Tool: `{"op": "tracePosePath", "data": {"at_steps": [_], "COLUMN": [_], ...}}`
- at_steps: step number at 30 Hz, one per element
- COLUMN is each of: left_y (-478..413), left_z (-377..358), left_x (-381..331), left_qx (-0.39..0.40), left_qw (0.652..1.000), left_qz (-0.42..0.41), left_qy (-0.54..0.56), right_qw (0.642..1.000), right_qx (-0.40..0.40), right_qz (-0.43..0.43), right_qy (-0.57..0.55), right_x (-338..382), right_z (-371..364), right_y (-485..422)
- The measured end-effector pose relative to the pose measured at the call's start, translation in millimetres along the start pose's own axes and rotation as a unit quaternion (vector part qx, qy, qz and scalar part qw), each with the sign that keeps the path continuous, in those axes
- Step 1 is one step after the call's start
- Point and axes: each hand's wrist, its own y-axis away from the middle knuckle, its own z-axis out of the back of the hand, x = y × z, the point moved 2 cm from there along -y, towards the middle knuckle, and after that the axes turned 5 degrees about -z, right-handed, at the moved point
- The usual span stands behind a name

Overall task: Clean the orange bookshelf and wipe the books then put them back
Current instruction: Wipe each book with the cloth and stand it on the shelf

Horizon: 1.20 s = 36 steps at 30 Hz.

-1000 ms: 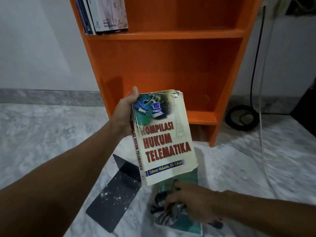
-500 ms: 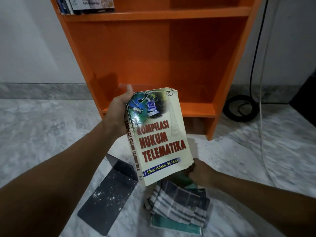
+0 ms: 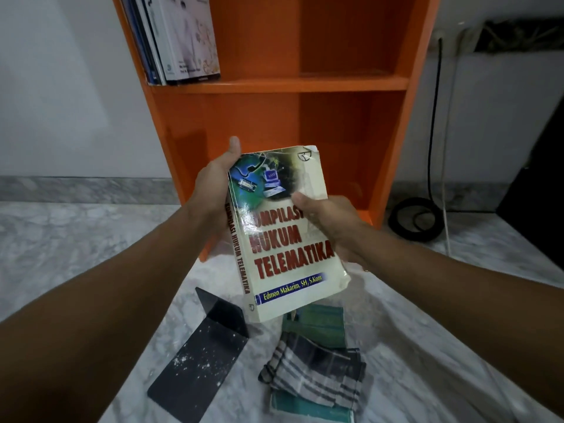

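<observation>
A thick cream book [image 3: 283, 257] titled "Kompilasi Hukum Telematika" is held upright in front of the orange bookshelf [image 3: 283, 83]. My left hand [image 3: 213, 190] grips its spine side, thumb up along the top corner. My right hand [image 3: 332, 224] grips the right edge, thumb pressed on the cover. On the floor below lies a striped grey cloth [image 3: 314, 374], folded on top of a green book [image 3: 320, 325]. Several books [image 3: 180, 41] stand at the left of the upper shelf. The lower shelf bay holds nothing that I can see.
A black metal bookend [image 3: 201, 361], speckled white, lies on the marble floor left of the cloth. A coiled black cable [image 3: 418, 218] and a white cord sit right of the shelf. A dark object [image 3: 537, 190] stands at the far right.
My right hand left the cloth on the green book and rose to take the cream book's right edge. The book moved up slightly; my left hand kept its grip.
</observation>
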Motion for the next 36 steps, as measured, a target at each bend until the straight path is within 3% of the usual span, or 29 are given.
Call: {"op": "tracePosePath", "data": {"at_steps": [4,8,10,14,16,23,32,36], "left_y": [5,29,27,8,-1,-37,-62,-78], "left_z": [4,12,21,27,28,27,12,-1], "left_x": [-17,-11,-21,-68,-92,-174,-204,-204], "left_qx": [-0.073,0.041,0.049,0.011,0.011,0.005,-0.055,-0.099], "left_qw": [0.994,0.972,0.968,0.973,0.97,0.945,0.882,0.876], "left_qz": [-0.039,0.003,-0.008,-0.095,-0.113,-0.13,-0.173,-0.168], "left_qy": [-0.076,-0.233,-0.247,-0.209,-0.214,-0.302,-0.435,-0.442], "right_qw": [0.997,0.989,0.99,0.983,0.976,0.974,0.98,0.973], "right_qx": [-0.066,-0.101,-0.088,0.016,-0.001,-0.082,-0.055,-0.024], "right_qz": [0.033,0.094,0.11,0.111,0.115,0.175,0.169,0.188], "right_qy": [-0.028,-0.059,-0.021,0.144,0.183,0.122,0.086,0.133], "right_x": [28,66,92,153,181,261,301,318], "right_z": [-8,-18,-23,-33,-39,-66,-65,-54], "right_y": [7,13,15,8,5,-15,-38,-60]}}
